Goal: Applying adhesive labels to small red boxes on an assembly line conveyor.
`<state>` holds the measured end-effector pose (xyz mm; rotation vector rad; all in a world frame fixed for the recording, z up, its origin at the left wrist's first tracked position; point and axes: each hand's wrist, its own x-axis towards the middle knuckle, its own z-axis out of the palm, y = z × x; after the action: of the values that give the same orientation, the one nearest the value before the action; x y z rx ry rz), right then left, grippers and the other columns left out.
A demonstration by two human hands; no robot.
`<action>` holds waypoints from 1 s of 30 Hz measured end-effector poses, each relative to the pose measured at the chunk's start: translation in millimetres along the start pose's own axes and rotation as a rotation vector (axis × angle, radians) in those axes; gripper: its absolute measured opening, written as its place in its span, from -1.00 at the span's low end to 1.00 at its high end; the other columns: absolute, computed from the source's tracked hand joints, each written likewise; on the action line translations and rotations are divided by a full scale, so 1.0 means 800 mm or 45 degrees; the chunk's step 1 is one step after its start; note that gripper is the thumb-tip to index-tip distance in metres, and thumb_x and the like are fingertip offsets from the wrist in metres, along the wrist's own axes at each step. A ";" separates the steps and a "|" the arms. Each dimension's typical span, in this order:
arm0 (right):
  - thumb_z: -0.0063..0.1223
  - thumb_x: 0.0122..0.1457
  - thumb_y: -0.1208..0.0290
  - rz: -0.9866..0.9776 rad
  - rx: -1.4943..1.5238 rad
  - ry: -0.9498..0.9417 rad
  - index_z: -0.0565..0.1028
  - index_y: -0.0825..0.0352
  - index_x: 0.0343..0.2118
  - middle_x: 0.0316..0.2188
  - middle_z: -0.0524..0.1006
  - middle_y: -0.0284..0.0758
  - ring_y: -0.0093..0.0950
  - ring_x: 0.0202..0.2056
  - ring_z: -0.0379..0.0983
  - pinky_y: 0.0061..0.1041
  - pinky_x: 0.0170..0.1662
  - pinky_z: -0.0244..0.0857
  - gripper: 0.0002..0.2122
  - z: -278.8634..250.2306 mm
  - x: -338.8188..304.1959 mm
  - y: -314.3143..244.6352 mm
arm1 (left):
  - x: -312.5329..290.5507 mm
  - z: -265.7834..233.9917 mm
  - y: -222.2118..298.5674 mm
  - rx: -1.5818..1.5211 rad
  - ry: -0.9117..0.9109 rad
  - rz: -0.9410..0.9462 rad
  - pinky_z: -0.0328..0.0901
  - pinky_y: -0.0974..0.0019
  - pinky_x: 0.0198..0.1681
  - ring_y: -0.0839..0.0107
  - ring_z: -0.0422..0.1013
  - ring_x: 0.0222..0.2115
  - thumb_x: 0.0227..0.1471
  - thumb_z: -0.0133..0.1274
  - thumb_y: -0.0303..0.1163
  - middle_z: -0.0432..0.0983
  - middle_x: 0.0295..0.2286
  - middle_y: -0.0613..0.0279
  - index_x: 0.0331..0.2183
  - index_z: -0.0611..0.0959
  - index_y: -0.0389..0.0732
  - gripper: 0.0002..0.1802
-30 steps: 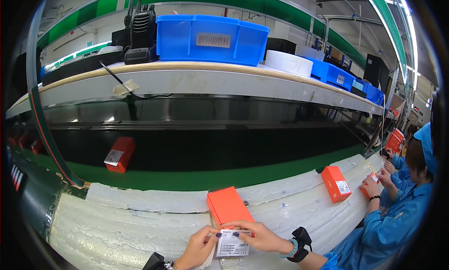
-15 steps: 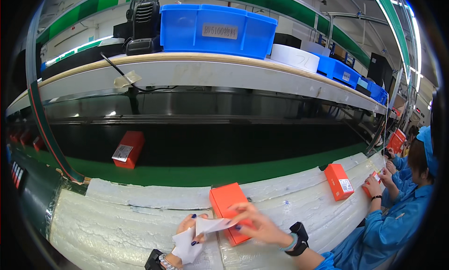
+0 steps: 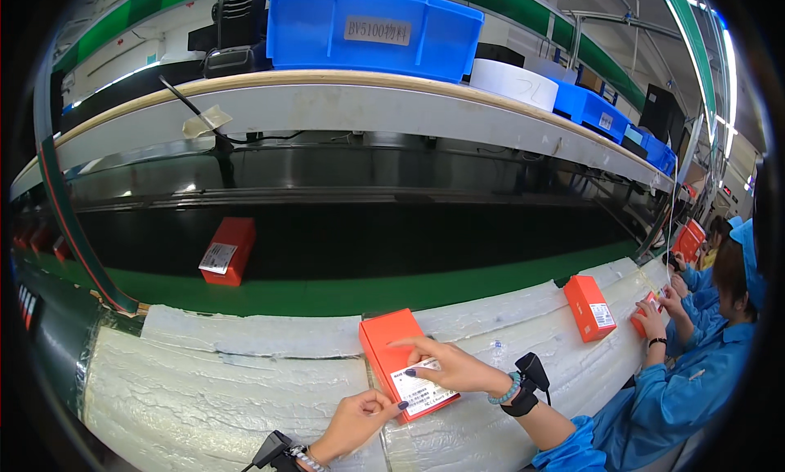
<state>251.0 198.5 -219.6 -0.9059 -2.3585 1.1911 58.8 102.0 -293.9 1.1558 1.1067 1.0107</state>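
An orange-red box (image 3: 384,338) lies flat on the bench in front of me. Over its near end is a white printed label (image 3: 427,397); whether it is fully stuck down I cannot tell. My left hand (image 3: 356,423) is closed, its thumb and finger meeting at the label's lower left corner. From the right, my right hand (image 3: 454,369) reaches across the box, thumb on the label's upper part and index finger stretched above the orange lid. It seems to pinch the label's upper edge, though its other fingers are hidden.
Beyond the bench, another red box (image 3: 232,245) lies on the dark green conveyor (image 3: 327,255). One more labelled box (image 3: 585,308) stands right on the plastic-covered bench (image 3: 221,398). A co-worker in blue (image 3: 679,398) sits at the right. A blue bin (image 3: 372,35) rests on the shelf above.
Half a second ago my hands held crumpled white paper and a white sheet in the air. Now the label lies over the box, print up, and the loose paper is out of sight.
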 end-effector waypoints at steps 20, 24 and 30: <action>-0.01 0.05 0.56 0.041 -0.599 0.072 0.32 0.24 0.04 -0.25 0.44 -0.24 -0.31 -0.09 0.34 -0.28 -0.01 0.17 -0.57 0.040 -0.007 -0.006 | 0.001 0.000 0.005 0.121 -0.050 -0.003 0.12 0.59 -0.54 0.79 0.22 -0.64 -0.02 0.16 -0.36 0.44 -0.70 0.47 -0.50 0.56 -0.25 -0.82; 0.03 -0.04 0.45 -0.428 -1.084 0.230 0.39 0.20 -0.04 -0.09 0.37 -0.25 -0.25 0.08 0.15 -0.05 0.09 -0.02 -0.59 0.061 0.006 -0.018 | -0.001 0.001 -0.002 0.049 0.111 0.100 0.15 0.59 -0.49 0.75 0.26 -0.58 0.07 0.07 -0.35 0.46 -0.64 0.43 -0.48 0.55 -0.29 -0.80; 0.00 -0.04 0.31 -0.298 -1.138 0.204 0.51 0.18 -0.30 -0.10 0.39 -0.37 -0.22 0.10 0.14 0.03 0.18 -0.15 -0.78 0.016 -0.013 0.029 | 0.006 -0.018 -0.043 -0.016 0.165 0.125 0.21 0.56 -0.41 0.69 0.31 -0.52 0.15 -0.04 -0.33 0.48 -0.57 0.38 -0.45 0.55 -0.35 -0.74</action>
<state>260.0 194.1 -246.0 -0.8675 -2.7493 -0.0802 46.9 104.2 -329.2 1.1573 1.1526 1.1809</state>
